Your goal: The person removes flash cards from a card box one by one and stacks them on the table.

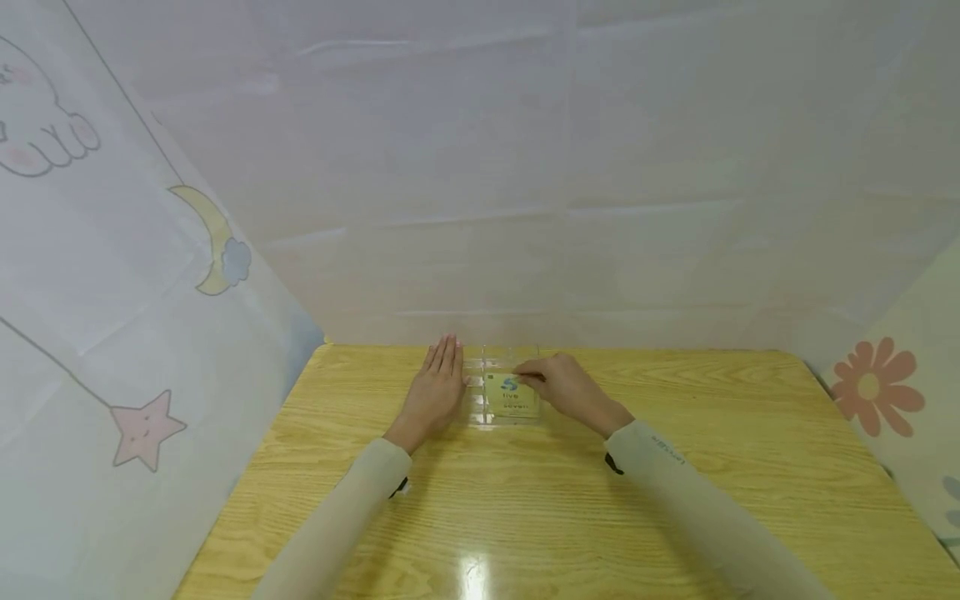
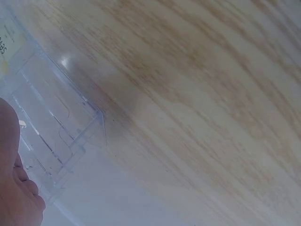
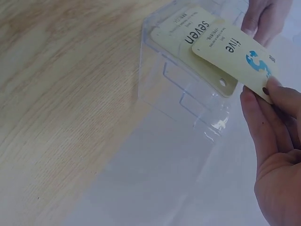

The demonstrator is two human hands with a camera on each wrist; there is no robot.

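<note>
A clear plastic box (image 1: 474, 410) with compartments lies on the table. My left hand (image 1: 437, 390) lies at the box's left side with fingers straight and together, pointing away from me. Between thumb and fingers my right hand (image 1: 567, 387) pinches the corner of a pale card (image 3: 237, 52) marked "five" with a blue figure. Below that card, a "seven" card (image 3: 181, 40) with a punched hole lies in the box's right part, partly covered. In the left wrist view the box's divided compartments (image 2: 51, 108) show beside part of the left hand (image 2: 16, 188).
The wood-grain table (image 1: 480, 500) spreads around the box. A pale sheet wall (image 1: 525, 208) rises right behind the table's back edge. Printed sheets with a star (image 1: 147, 429) and a flower (image 1: 870, 386) stand at the sides.
</note>
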